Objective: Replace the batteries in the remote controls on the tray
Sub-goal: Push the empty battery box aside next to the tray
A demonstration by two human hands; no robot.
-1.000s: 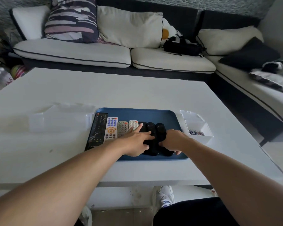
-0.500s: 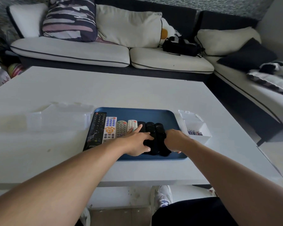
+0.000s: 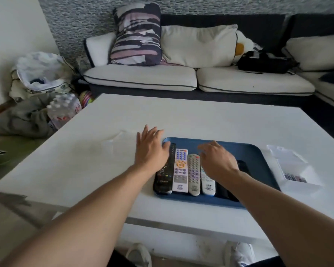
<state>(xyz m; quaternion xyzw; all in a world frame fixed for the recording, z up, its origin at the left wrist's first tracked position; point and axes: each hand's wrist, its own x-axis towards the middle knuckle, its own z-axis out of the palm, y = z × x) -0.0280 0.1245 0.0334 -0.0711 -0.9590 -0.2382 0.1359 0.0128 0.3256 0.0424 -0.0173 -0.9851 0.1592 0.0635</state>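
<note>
A blue tray point(image 3: 262, 160) lies on the white table point(image 3: 201, 116) with several remote controls side by side. From the left: a long black remote point(image 3: 163, 180), a white remote with blue and orange buttons point(image 3: 180, 170), a grey remote point(image 3: 193, 174), a small white remote point(image 3: 208, 184), then black remotes point(image 3: 243, 166) mostly hidden under my right forearm. My left hand point(image 3: 150, 149) hovers with fingers spread over the tray's left edge and the long black remote. My right hand point(image 3: 216, 160) hovers, fingers apart, over the tops of the middle remotes. Neither hand holds anything.
A clear plastic box point(image 3: 295, 166) holding batteries point(image 3: 295, 178) stands right of the tray. Another clear container point(image 3: 114, 141), hard to make out, sits left of my left hand. A sofa with cushions lies beyond the table, and bags and bottles are piled on the floor at left.
Both hands have let go of the black remotes at the right and shifted left, now open over the left remotes. The camera has turned to the left.
</note>
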